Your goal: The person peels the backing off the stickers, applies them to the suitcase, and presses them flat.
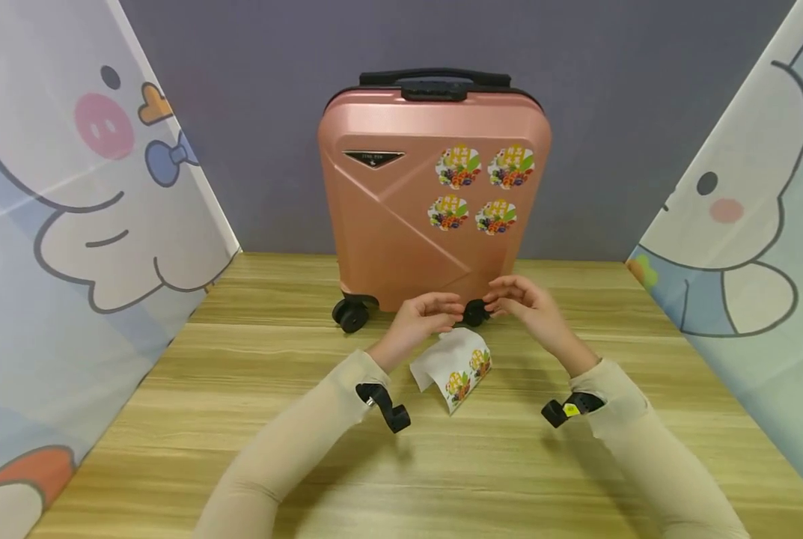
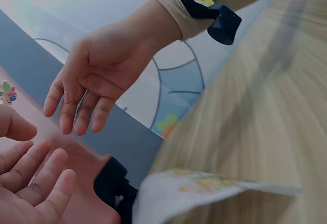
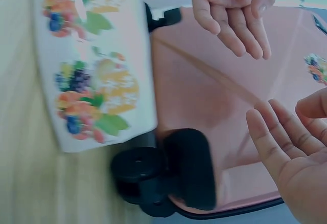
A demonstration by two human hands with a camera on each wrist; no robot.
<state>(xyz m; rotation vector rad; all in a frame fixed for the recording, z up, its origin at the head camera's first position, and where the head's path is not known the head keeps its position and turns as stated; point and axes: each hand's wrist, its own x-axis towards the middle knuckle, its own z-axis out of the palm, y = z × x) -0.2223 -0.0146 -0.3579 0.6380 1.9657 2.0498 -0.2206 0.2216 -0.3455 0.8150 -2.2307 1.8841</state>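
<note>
Both hands hang in front of the lower part of a pink hard-shell suitcase [image 1: 391, 247], palms facing each other. My left hand [image 1: 423, 322] has loosely bent fingers with nothing between them. Opposite it, a short gap away, the right hand [image 1: 534, 313] is likewise relaxed and holds nothing. Just below them is a curled white sticker sheet [image 1: 451, 363] with round fruit stickers near one edge. Whether it lies fully on the table cannot be told. On the suitcase's upper right are several fruit stickers [image 1: 458, 168], set in two rows.
The suitcase stands upright on black wheels [image 1: 352, 314] at the back of a wood-grain table [image 1: 293, 449], against a grey wall [image 1: 253, 135]. A black handle [image 1: 435, 76] tops it. Cartoon-printed panels [image 1: 105, 262] flank both sides.
</note>
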